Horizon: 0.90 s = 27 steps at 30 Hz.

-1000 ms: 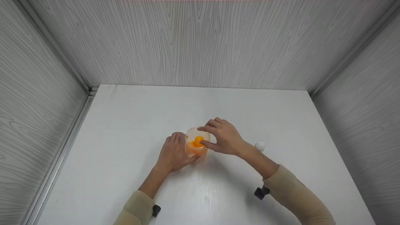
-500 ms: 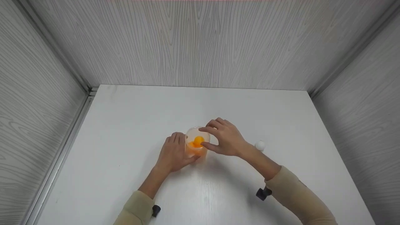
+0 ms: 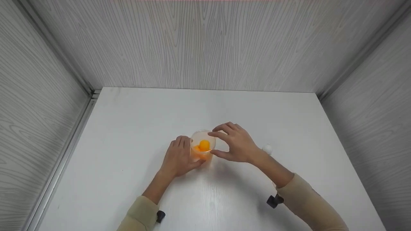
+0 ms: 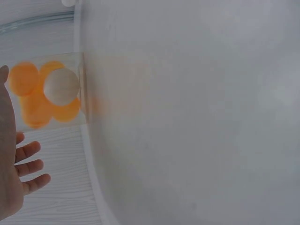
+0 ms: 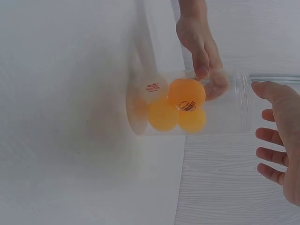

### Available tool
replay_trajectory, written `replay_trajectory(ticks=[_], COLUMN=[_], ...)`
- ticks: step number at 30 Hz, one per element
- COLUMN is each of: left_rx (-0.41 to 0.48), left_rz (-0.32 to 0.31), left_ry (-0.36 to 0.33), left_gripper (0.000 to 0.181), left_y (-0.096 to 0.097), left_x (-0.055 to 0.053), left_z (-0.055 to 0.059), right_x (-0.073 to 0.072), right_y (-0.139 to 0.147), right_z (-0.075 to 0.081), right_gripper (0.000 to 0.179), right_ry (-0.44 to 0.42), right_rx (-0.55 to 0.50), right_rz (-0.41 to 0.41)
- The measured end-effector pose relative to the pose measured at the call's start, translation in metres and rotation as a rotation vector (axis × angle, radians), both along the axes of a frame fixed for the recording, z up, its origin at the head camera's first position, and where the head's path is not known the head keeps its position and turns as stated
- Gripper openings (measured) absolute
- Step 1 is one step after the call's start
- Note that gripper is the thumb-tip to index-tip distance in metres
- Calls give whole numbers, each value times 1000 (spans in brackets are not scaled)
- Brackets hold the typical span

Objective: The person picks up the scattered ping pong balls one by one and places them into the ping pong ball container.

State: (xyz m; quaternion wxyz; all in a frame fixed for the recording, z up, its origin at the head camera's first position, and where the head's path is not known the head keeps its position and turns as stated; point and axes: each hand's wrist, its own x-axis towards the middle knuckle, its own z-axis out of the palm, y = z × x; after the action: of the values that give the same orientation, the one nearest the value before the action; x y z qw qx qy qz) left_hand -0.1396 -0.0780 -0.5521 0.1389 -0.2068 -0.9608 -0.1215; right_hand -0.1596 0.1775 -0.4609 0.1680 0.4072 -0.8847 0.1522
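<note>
A clear plastic jar (image 3: 197,137) stands upright on the table, its mouth uncovered. Inside are several orange table tennis balls (image 3: 204,145) and a white ball (image 4: 61,87), seen through the wall in both wrist views. My left hand (image 3: 179,157) holds the jar from the left side, with the thumb across the front. At the right of the rim hovers my right hand (image 3: 236,144), fingers and thumb spread apart and holding nothing. In the right wrist view its thumb (image 5: 269,90) is right by the rim.
A loose white ball (image 3: 267,148) lies on the white table (image 3: 144,112) to the right, partly behind the right forearm. Grey wood-grain panels (image 3: 205,45) rise at the back and both sides. A small black device (image 3: 275,201) sits under the right sleeve.
My right hand has shifted right and slightly towards me, so its thumb no longer overlaps the top orange ball. The left hand and jar have stayed put.
</note>
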Motion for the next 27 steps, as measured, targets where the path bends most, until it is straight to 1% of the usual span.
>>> replay_trajectory(ticks=[5, 9, 18, 27], left_rx=[1, 6, -11, -29], left_rz=[-7, -9, 7, 6], left_ry=[29, 42, -4, 11], left_gripper=[84, 82, 82, 81], left_y=[0, 1, 1, 1], left_x=[0, 0, 0, 0], left_z=[-1, 0, 2, 2], right_x=[0, 0, 2, 5], right_y=[8, 14, 28, 42], right_z=[-1, 0, 0, -5], right_gripper=[54, 55, 59, 61], right_ry=[3, 6, 29, 46], right_rx=[-34, -41, -22, -67], right_rz=[-10, -21, -59, -75])
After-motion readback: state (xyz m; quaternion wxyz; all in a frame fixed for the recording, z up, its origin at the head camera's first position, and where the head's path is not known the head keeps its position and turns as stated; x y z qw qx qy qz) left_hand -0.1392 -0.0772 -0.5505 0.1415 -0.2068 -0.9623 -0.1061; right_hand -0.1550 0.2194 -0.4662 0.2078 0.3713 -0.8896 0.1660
